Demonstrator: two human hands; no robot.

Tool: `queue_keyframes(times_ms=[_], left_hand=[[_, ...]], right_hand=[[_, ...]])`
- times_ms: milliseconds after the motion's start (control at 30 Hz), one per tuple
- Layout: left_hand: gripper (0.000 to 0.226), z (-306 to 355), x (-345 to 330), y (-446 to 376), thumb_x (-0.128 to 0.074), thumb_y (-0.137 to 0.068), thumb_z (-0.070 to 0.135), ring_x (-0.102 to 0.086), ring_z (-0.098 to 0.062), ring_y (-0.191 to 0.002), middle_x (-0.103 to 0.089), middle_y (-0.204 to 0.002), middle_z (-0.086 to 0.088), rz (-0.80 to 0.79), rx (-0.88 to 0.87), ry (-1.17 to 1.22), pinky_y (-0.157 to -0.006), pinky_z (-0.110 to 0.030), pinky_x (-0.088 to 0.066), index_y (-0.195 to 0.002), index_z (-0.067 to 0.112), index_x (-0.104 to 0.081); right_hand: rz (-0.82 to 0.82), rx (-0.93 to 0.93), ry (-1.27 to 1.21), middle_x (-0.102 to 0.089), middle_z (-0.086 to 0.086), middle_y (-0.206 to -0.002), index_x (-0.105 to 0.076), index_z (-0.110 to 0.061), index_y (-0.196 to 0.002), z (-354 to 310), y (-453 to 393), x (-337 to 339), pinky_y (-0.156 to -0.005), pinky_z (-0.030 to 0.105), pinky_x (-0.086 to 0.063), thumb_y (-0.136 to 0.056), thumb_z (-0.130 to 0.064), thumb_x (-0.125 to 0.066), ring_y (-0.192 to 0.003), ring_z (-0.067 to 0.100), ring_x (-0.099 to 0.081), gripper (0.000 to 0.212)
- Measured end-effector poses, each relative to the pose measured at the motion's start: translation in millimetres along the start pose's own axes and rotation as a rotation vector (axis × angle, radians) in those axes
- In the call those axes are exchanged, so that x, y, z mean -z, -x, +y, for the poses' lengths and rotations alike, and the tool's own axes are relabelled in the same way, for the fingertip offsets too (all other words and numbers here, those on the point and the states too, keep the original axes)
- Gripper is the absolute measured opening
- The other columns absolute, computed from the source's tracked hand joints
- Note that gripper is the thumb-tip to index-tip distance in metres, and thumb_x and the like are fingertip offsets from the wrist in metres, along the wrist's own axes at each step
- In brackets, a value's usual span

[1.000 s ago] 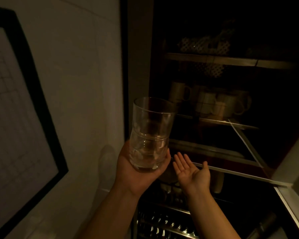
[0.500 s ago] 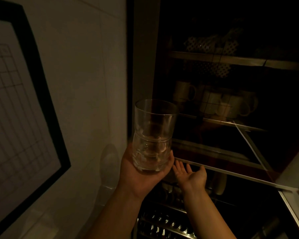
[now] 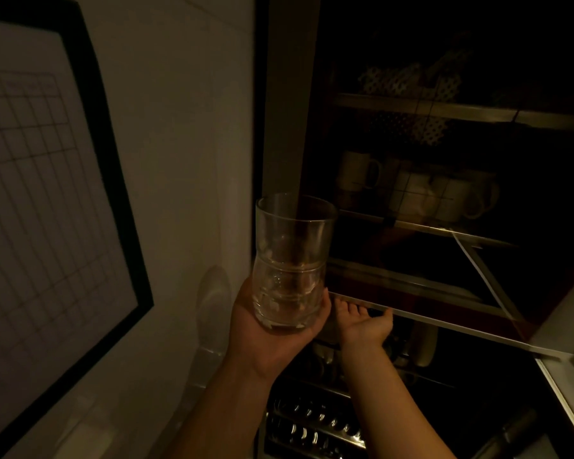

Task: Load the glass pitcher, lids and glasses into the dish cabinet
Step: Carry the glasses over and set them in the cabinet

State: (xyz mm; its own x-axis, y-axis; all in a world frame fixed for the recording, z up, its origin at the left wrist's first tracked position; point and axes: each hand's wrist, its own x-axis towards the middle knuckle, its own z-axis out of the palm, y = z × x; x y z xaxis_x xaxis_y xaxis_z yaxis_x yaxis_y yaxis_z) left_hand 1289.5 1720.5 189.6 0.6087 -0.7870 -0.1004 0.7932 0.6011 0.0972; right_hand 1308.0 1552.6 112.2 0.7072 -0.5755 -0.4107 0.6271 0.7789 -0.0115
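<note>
A clear ribbed drinking glass (image 3: 292, 260) stands upright in my left hand (image 3: 262, 336), which cups its base in front of the dish cabinet's left side. My right hand (image 3: 362, 326) is just to the right and lower, palm up with fingers spread. Its fingertips and thumb touch the lower edge of the cabinet's glass door (image 3: 461, 329), which is swung partly outward. The dark cabinet has metal shelves (image 3: 444, 109). No pitcher or lids can be seen.
Several white mugs (image 3: 444, 197) sit on the middle shelf and patterned items lie above. A wire dish rack (image 3: 312, 422) is below the door. A black-framed board (image 3: 47, 193) hangs on the white wall at left. A pale counter edge (image 3: 564, 385) is at right.
My right hand has moved up and forward from open air to touch the door's lower edge. The glass in my left hand stayed nearly still.
</note>
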Motion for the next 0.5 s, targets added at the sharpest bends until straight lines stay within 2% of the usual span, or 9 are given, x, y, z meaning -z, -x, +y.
queue_keyframes(times_ms=[233,367,500], left_hand=[[0.048,3,4,7,-0.059,-0.077,0.034,-0.064,-0.035,-0.094,-0.065,-0.110,-0.017,-0.006,-0.005,-0.003,-0.090,-0.046,-0.046,-0.118,0.009,-0.060],[0.048,3,5,11,-0.059,-0.076,0.033,-0.065,-0.036,-0.093,-0.066,-0.110,-0.017,-0.012,-0.008,-0.006,-0.091,-0.047,-0.046,-0.118,0.009,-0.061],[0.051,4,5,15,-0.061,-0.074,0.032,-0.063,-0.035,-0.096,-0.065,-0.113,-0.017,-0.013,-0.015,-0.001,-0.091,-0.046,-0.047,-0.119,0.009,-0.060]], right_hand=[[-0.014,0.051,0.142,-0.027,0.018,-0.150,-0.019,-0.008,-0.147,0,2,2,-0.112,0.046,-0.027,-0.087,-0.047,-0.059,-0.135,0.034,-0.032,0.082],[0.055,0.091,0.428,-0.035,0.015,-0.146,-0.031,-0.014,-0.145,1,6,3,-0.105,0.041,-0.040,-0.079,-0.056,-0.063,-0.128,0.028,-0.045,0.084],[0.103,0.076,0.614,-0.045,0.009,-0.140,-0.038,-0.013,-0.139,-3,2,2,-0.107,0.044,-0.035,-0.075,-0.062,-0.062,-0.121,0.022,-0.051,0.084]])
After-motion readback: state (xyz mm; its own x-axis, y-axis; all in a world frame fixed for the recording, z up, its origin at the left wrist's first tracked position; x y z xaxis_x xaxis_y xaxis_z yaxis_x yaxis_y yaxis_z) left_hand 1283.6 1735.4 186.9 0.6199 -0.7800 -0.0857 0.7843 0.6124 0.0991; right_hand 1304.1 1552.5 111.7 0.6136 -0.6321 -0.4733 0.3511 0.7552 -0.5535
